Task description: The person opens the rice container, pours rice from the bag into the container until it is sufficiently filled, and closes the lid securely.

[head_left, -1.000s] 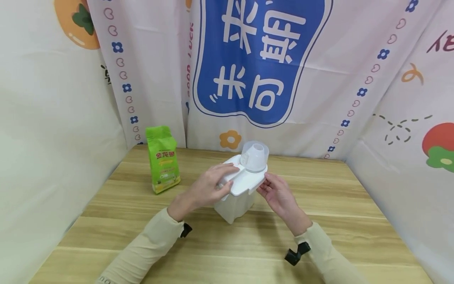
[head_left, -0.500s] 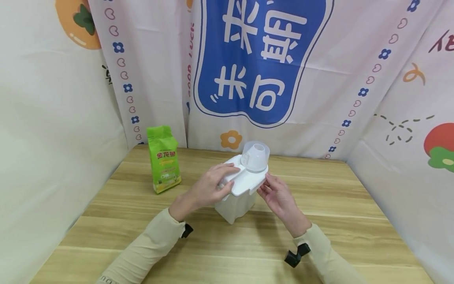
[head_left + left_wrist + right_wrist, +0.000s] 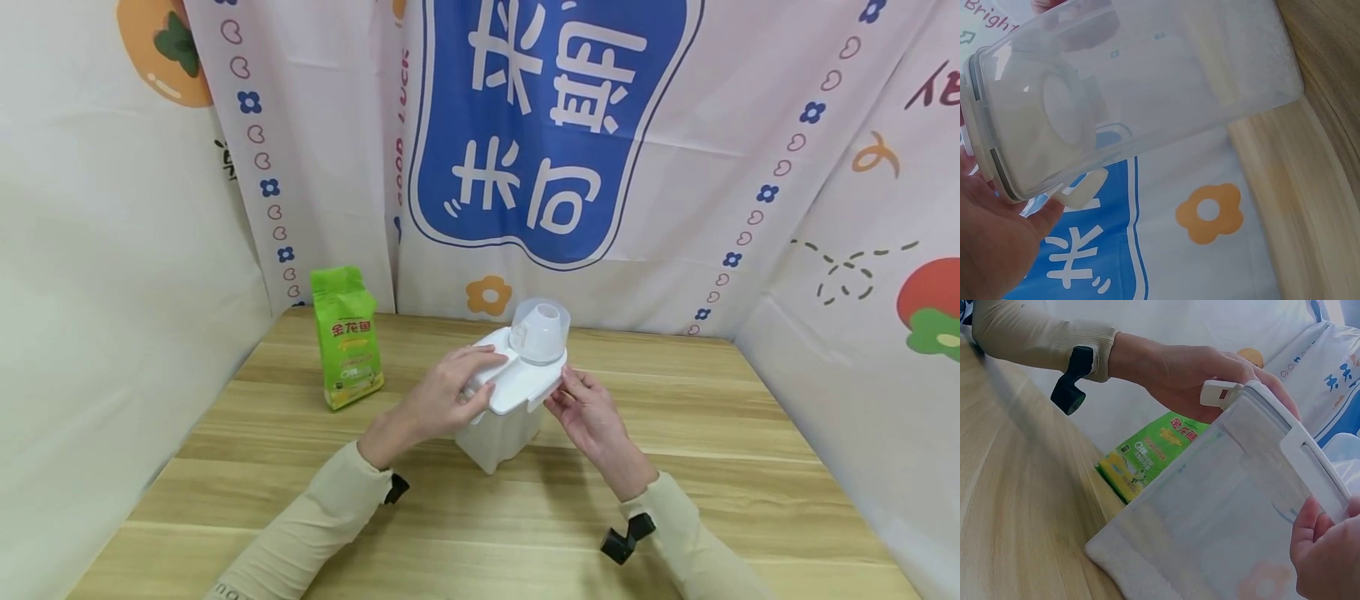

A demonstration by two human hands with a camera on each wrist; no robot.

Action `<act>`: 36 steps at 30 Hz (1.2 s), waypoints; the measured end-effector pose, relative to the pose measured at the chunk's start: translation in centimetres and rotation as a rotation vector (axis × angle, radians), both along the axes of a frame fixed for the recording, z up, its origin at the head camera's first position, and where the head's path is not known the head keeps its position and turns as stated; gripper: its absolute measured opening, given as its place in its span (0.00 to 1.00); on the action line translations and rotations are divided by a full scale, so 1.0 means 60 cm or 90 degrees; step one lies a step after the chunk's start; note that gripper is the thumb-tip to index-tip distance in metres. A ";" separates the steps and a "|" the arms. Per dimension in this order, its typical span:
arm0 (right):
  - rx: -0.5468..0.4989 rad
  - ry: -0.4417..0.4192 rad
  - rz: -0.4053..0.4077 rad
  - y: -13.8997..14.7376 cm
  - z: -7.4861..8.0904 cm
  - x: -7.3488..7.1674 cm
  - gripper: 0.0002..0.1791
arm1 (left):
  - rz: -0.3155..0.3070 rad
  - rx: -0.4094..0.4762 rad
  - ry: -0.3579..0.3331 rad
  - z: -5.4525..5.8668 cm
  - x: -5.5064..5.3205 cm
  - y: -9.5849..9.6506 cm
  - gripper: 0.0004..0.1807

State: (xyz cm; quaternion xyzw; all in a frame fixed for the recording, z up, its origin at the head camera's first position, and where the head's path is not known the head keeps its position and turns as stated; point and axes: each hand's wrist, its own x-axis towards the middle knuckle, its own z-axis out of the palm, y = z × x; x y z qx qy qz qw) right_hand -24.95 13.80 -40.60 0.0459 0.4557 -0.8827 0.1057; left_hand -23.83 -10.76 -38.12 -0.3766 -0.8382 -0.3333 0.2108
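Observation:
A translucent plastic storage container [image 3: 498,442] stands on the table with its white lid [image 3: 517,390] on. On top of the lid sits a clear measuring cup [image 3: 542,335]. My left hand [image 3: 448,392] holds the lid from the left, fingers over its top and thumb at the near edge. At the opposite side my right hand [image 3: 596,417] has thumb and curled fingers at the lid's edge, by a white latch [image 3: 1313,469] lying along it. Another latch [image 3: 1215,394] sticks outward below my left hand. White grains [image 3: 1141,569] show low inside the container.
A green bag [image 3: 348,346] with yellow at its base stands upright left of the container. The wooden table [image 3: 675,442] meets printed cloth walls [image 3: 337,167] at the back and sides. Black camera mounts [image 3: 628,537] are on both wrists.

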 end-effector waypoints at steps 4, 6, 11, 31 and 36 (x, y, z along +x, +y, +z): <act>-0.003 -0.002 -0.010 -0.002 0.000 0.000 0.05 | 0.000 -0.003 0.008 -0.001 0.000 -0.001 0.21; -0.003 -0.002 -0.016 -0.003 -0.001 -0.001 0.05 | -0.001 -0.004 0.014 -0.001 0.000 -0.002 0.21; -0.001 0.000 0.000 -0.010 -0.002 -0.002 0.08 | 0.008 0.003 0.019 -0.004 0.002 -0.008 0.20; 0.030 0.011 0.010 0.004 0.005 -0.005 0.11 | 0.003 -0.001 0.026 -0.003 -0.002 0.002 0.20; 0.032 -0.003 0.026 0.008 0.014 -0.005 0.09 | 0.005 -0.001 0.032 -0.004 -0.003 0.003 0.20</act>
